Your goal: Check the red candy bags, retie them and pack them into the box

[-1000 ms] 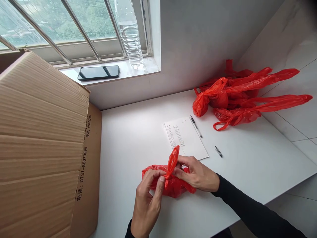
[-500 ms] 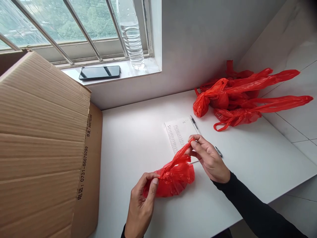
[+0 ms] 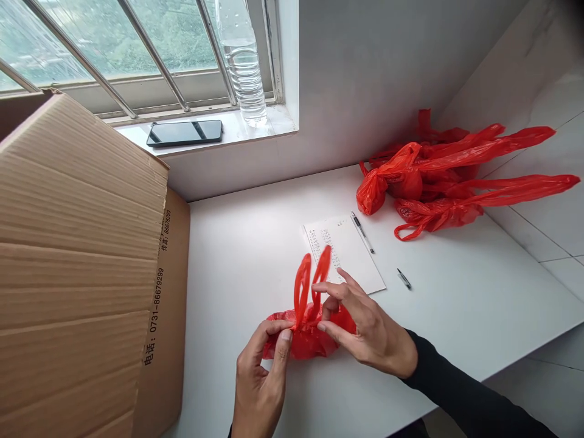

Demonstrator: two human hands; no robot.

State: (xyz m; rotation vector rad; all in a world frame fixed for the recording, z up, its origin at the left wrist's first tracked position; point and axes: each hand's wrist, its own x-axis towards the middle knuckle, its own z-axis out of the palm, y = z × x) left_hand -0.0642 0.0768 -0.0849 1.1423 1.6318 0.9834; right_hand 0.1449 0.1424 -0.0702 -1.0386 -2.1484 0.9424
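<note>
1. While my left hand [image 3: 262, 371] pinches the left edge of the small red bag [image 3: 308, 331], its two handle loops stand upright.
2. My right hand [image 3: 365, 328] is spread, fingers loose, touching the bag beside the loops.
3. That bag lies on the white desk [image 3: 456, 304], just nearer me than the paper sheet [image 3: 347, 252].
4. Beyond the sheet lies a pile of red bags [image 3: 433, 176].

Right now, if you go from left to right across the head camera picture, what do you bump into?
cardboard box → phone → water bottle → small red bag, pinched by the left hand, with the right hand at its handles → paper sheet → pen cap → pile of red bags
</note>
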